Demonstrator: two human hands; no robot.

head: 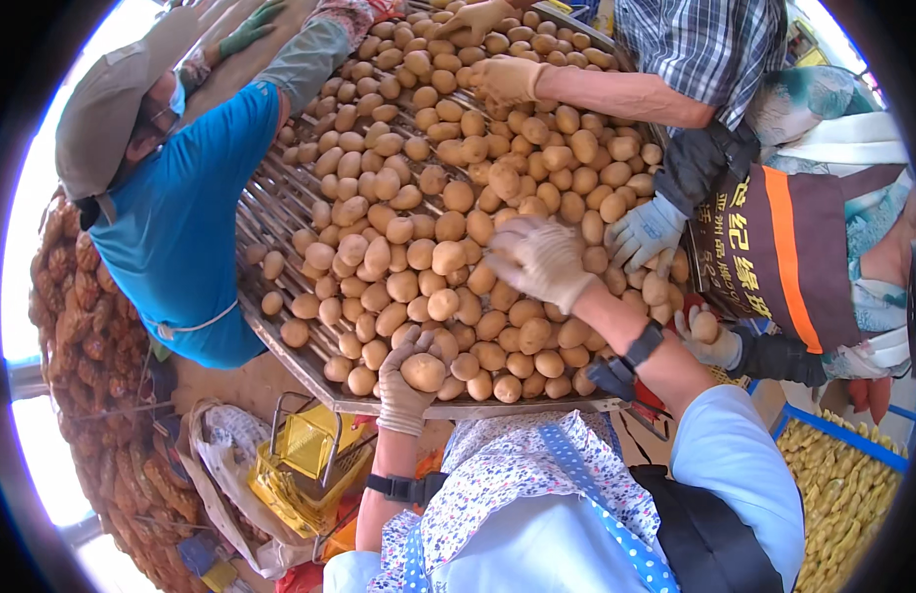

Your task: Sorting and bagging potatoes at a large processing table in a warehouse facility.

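Observation:
Many potatoes [448, 257] lie spread over a sorting table of metal rods with a metal rim [280, 348]. My left hand [409, 385], in a knitted glove, holds one potato [423, 372] at the near rim, palm turned up. Over the potatoes to the right reaches my right hand [539, 259], also gloved; it is somewhat blurred, with its fingers spread and lowered among them. Whether its fingertips touch a potato cannot be told.
A co-worker's gloved hands [647, 231] work close to my right hand, one holding a potato [705, 327]. Another co-worker's gloved hands [506, 80] reach in at the top. A person in blue [183, 215] leans in at left. Yellow baskets [309, 467] stand below left, a blue-rimmed crate [843, 437] below right.

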